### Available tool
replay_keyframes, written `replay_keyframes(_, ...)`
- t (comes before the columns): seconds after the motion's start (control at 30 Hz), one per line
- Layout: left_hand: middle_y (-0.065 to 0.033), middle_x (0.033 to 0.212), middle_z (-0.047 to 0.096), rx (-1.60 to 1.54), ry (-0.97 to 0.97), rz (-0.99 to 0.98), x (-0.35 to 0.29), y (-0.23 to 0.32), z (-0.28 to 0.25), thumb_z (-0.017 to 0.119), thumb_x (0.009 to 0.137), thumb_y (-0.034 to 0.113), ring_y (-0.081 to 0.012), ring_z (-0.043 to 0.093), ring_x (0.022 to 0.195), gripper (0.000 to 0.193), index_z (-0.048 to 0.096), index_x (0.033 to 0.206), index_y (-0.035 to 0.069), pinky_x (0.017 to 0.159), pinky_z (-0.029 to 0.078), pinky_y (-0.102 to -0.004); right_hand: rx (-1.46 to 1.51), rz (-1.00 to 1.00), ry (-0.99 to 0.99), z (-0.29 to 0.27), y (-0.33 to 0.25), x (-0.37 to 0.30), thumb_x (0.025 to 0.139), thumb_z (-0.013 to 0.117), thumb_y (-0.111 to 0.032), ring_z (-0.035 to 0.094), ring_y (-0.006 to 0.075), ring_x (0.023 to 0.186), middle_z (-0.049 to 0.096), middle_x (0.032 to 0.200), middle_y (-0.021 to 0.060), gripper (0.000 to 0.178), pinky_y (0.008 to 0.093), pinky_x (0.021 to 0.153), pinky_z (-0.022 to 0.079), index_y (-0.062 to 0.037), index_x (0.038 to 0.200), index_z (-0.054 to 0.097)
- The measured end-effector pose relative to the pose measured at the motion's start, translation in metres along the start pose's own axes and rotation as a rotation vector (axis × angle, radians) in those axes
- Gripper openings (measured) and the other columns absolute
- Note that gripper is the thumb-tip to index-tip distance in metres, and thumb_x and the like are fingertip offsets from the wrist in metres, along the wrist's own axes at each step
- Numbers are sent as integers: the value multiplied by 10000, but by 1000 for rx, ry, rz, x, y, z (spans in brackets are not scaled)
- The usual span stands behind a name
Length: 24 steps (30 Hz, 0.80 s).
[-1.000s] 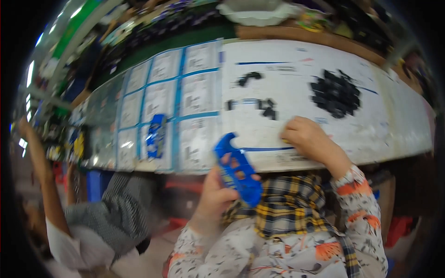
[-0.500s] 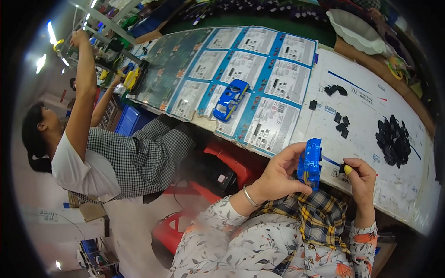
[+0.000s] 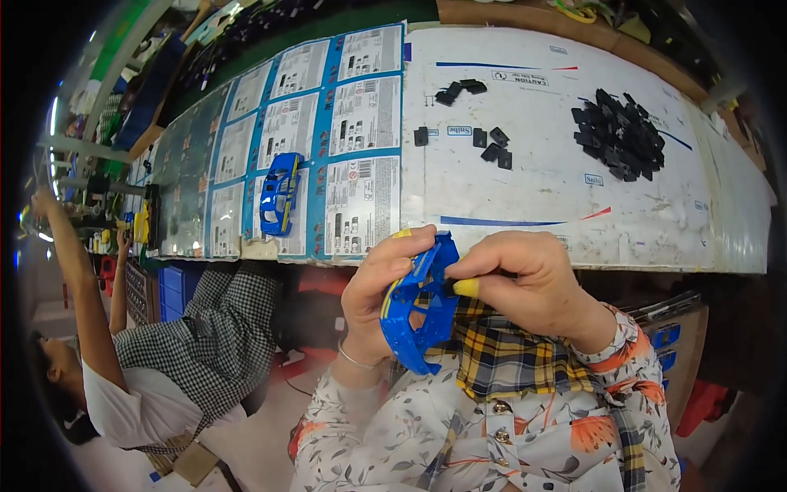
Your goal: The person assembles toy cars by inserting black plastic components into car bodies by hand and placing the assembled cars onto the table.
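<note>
My left hand [image 3: 366,299] is wrapped round a blue toy car shell [image 3: 403,326] with yellow stripes along its side. The shell is tilted on edge just off the table's front edge, its hollow inside facing right. My right hand [image 3: 525,277], with yellow wrapping on the thumb tip, is closed in a pinch and reaches into the shell. A small black plastic piece [image 3: 448,287] shows at those fingertips, mostly hidden by them. Another blue toy car shell [image 3: 280,195] lies on the printed sheets to the left.
A heap of black plastic pieces [image 3: 619,135] lies on the white table top [image 3: 541,184] at the right, and several loose ones [image 3: 493,148] are nearer the middle. Printed card sheets [image 3: 361,197] cover the left part. A co-worker [image 3: 164,369] is at the left.
My right hand has brought the black piece from beside the shell to its inside. The shell has been turned so its hollow side shows. The head view has swung right.
</note>
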<state>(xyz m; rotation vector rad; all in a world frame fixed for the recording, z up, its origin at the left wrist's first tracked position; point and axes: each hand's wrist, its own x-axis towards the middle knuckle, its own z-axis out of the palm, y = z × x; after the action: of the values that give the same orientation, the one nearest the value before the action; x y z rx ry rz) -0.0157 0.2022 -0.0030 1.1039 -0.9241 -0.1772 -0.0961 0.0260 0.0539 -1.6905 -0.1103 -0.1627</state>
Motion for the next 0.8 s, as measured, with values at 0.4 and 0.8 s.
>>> replay_keyframes(0.4, -186, 1197, 538, 95, -83, 102, 7, 6, 1, 707, 722, 73, -342, 511, 1118, 445, 549, 1138, 69, 926, 408, -425, -313, -317, -48, 9, -18, 0, 626, 590, 43, 617, 248, 630, 640, 731, 81, 202, 324, 533, 459, -54, 796, 641)
replay_keyframes(0.8, -180, 1209, 519, 190, -107, 142, 7, 10, 2, 724, 721, 61, -349, 511, 1122, 481, 522, 1157, 87, 922, 424, -416, -465, -432, -199, 5, -33, 0, 577, 616, 44, 613, 244, 627, 629, 725, 93, 183, 324, 557, 472, -29, 745, 611)
